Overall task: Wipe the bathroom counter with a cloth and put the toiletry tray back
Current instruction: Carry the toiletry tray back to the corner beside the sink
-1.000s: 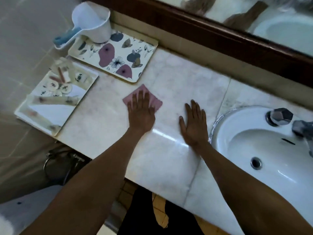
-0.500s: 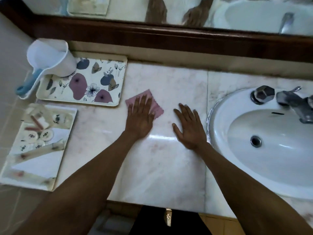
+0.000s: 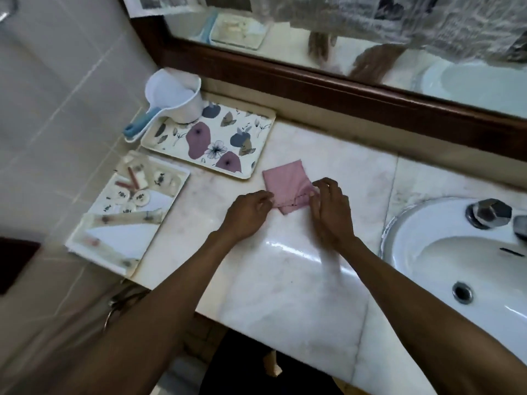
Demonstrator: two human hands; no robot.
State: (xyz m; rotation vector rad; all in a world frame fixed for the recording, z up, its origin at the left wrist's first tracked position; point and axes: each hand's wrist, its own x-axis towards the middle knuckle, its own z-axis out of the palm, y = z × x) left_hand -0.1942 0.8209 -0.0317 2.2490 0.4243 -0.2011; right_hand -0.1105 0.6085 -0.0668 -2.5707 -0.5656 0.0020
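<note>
A small pink cloth (image 3: 286, 181) lies folded on the pale marble counter (image 3: 299, 295). My left hand (image 3: 248, 213) pinches its near left edge. My right hand (image 3: 330, 209) pinches its near right corner. A clear toiletry tray (image 3: 94, 240) with small packets and round soaps sits at the counter's left end, partly overhanging the edge. Behind it lies a floral tray (image 3: 256, 155), bare except for the scoop at its far corner.
A white scoop with a blue handle (image 3: 174, 101) stands on the floral tray's far left corner. A white sink (image 3: 445, 258) with a metal tap (image 3: 489, 213) fills the right. A dark-framed mirror (image 3: 342, 89) runs along the back. A tiled wall stands at the left.
My left hand lifted off its flat press on the cloth and now pinches its edge. My right hand left the bare counter and took the cloth's other corner. The camera view shifted.
</note>
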